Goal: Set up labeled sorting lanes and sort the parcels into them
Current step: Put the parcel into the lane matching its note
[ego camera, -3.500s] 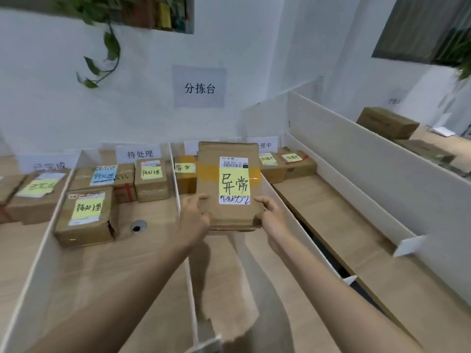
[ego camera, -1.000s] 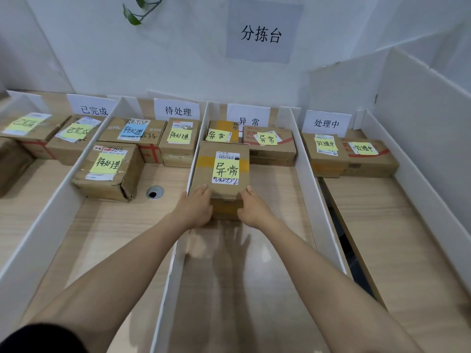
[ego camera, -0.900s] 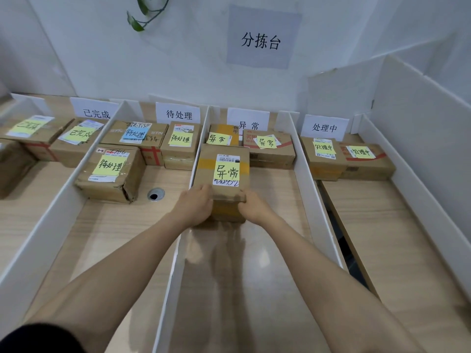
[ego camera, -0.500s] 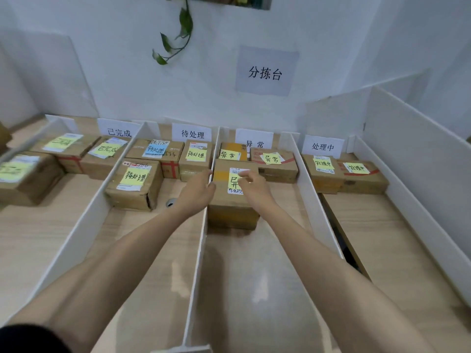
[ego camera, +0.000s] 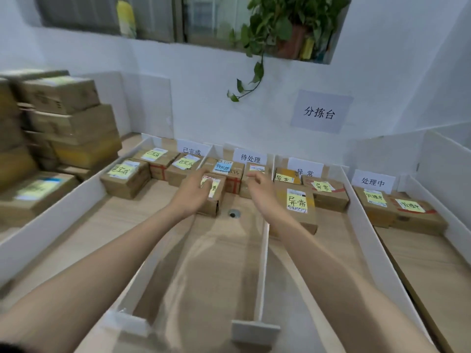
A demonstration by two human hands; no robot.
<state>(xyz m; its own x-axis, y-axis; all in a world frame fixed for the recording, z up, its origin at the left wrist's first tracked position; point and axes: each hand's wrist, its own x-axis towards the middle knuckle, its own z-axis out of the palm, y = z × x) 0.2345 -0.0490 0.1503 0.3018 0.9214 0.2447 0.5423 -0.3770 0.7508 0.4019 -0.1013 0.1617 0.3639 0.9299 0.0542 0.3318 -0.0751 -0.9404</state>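
Your left hand point(ego camera: 195, 193) and right hand point(ego camera: 261, 193) are loose, holding nothing; both hover over the middle lane point(ego camera: 221, 253). The yellow-noted parcel point(ego camera: 297, 207) lies just across the white divider point(ego camera: 263, 263).

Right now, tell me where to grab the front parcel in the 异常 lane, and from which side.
Take the front parcel by its near short end, coming from your side of the lane. It lies flat and lengthwise. The white divider runs close along its left side and other parcels crowd its far end, so the near end looks freest.
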